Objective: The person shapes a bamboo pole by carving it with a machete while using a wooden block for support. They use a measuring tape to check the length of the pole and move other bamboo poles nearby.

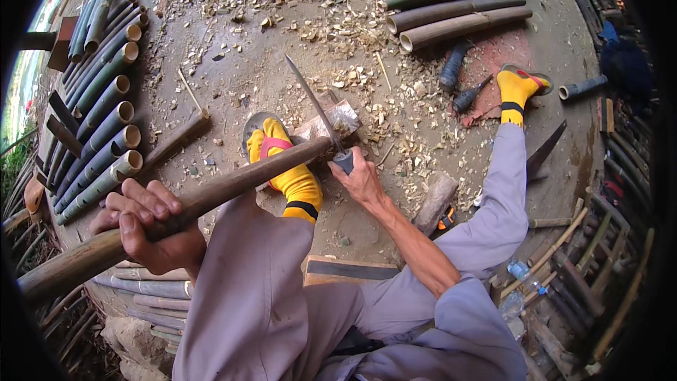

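My left hand [156,229] is wrapped round a long brown bamboo pole [240,178], which slants from the lower left across my left knee toward the middle. In my right hand [365,180] is a knife, gripped by its dark handle [343,161]. Its long narrow blade [310,97] points away and to the left, and its base lies at the pole's far end. Whether the edge touches the pole I cannot tell. Beyond that end, a pale chopping block [338,118] lies on the ground next to my left foot in a yellow sock [300,182].
Cut bamboo tubes [106,123] lie stacked at left, with another bamboo pile [462,22] at far right. Wood chips [395,92] litter the ground. A dark blade [546,148], an orange-and-black tape measure [446,219], a short log [435,203] and plastic bottles [518,269] are at right.
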`<state>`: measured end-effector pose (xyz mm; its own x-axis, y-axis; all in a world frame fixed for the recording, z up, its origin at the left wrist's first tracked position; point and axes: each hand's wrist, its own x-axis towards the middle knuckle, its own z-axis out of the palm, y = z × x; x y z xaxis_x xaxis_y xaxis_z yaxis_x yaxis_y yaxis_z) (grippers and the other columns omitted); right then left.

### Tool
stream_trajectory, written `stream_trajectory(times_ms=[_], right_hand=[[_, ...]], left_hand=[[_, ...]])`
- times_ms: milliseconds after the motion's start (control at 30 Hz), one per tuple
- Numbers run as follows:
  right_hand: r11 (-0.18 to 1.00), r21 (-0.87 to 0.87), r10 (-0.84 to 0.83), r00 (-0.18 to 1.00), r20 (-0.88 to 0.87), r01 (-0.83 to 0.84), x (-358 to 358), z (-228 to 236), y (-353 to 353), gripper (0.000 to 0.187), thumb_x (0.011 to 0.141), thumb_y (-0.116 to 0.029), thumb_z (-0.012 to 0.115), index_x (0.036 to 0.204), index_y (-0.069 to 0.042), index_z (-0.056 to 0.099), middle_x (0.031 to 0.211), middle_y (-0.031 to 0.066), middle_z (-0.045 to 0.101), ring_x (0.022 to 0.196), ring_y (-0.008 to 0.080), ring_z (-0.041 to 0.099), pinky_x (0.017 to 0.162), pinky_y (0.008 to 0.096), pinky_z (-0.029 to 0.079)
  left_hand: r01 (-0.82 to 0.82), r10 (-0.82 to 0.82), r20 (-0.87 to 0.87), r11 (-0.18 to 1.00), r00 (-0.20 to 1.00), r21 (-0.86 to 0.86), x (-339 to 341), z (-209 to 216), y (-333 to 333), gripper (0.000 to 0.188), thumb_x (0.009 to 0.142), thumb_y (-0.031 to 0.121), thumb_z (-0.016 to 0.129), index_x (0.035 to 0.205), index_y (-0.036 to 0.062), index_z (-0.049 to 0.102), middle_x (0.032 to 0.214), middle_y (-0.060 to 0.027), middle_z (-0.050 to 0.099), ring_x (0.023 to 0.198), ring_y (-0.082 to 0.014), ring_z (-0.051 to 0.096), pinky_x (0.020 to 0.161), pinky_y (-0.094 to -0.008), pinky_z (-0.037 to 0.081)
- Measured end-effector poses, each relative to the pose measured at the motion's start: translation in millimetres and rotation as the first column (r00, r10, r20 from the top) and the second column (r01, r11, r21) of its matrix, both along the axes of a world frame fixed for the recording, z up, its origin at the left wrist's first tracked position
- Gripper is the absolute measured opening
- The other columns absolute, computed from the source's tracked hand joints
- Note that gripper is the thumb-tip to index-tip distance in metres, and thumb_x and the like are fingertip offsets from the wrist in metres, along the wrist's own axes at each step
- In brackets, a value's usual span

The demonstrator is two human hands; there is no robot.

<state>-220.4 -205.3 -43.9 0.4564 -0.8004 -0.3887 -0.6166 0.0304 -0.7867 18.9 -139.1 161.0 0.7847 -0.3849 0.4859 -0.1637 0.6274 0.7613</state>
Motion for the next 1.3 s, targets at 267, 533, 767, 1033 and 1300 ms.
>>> stream_trajectory(times_ms=[267, 533, 767, 1033, 1300], right_hand=[[0.997, -0.065, 0.031, 0.999, -0.02, -0.033, 3, -2, -4, 0.037, 0.081, -0.03, 0.069, 0.097, -0.002, 0.05, 0.072, 0.0139, 0.063, 0.068, 0.0279, 0.066, 0.057, 0.0384, 0.05], [0.996, 0.077, 0.035, 0.999, -0.035, -0.032, -4, 6, -4, 0.035, 0.081, -0.031, 0.068, 0.092, -0.002, 0.052, 0.066, 0.0104, 0.061, 0.054, 0.0206, 0.06, 0.049, 0.0344, 0.046], [0.994, 0.101, 0.047, 0.996, -0.077, -0.039, 4, 5, 5, 0.033, 0.082, -0.028, 0.068, 0.093, -0.002, 0.051, 0.064, 0.0082, 0.058, 0.052, 0.0185, 0.057, 0.048, 0.0345, 0.045], [0.999, 0.046, 0.004, 0.999, -0.034, -0.002, -2, -2, 8, 0.028, 0.083, -0.022, 0.067, 0.093, -0.004, 0.049, 0.063, 0.0053, 0.055, 0.049, 0.0123, 0.051, 0.046, 0.0295, 0.041], [0.975, -0.212, 0.065, 0.997, -0.04, -0.072, -4, -18, 11, 0.036, 0.082, -0.029, 0.068, 0.095, -0.001, 0.049, 0.072, 0.0123, 0.058, 0.062, 0.0254, 0.056, 0.06, 0.0378, 0.046]], left_hand=[[0.178, -0.172, 0.067, 0.978, 0.983, -0.104, 8, -6, 12, 0.014, 0.079, 0.008, 0.052, 0.09, 0.0051, 0.042, 0.065, -0.004, 0.041, 0.055, -0.0129, 0.042, 0.039, -0.0227, 0.042], [-0.483, 0.56, -0.596, 0.821, 0.575, 0.305, 179, -135, 109, 0.027, 0.082, 0.014, 0.056, 0.103, 0.0033, 0.042, 0.077, -0.0062, 0.049, 0.063, -0.0178, 0.051, 0.054, -0.0322, 0.047], [-0.648, 0.618, 0.699, -0.375, 0.359, 0.664, 232, -218, 250, 0.045, 0.07, 0.007, 0.061, 0.114, -0.0013, 0.055, 0.11, -0.0242, 0.057, 0.113, -0.0346, 0.05, 0.101, -0.0395, 0.035], [-0.68, -0.341, 0.643, 0.018, 0.685, 0.733, 188, -248, 104, 0.056, 0.069, -0.006, 0.052, 0.122, 0.0118, 0.054, 0.124, -0.0105, 0.051, 0.116, -0.0289, 0.046, 0.096, -0.039, 0.04], [-0.644, -0.48, 0.587, 0.06, 0.652, 0.763, 158, -213, 63, 0.03, 0.073, 0.01, 0.064, 0.103, 0.0126, 0.058, 0.104, -0.0084, 0.055, 0.099, -0.0246, 0.054, 0.085, -0.0429, 0.043]])
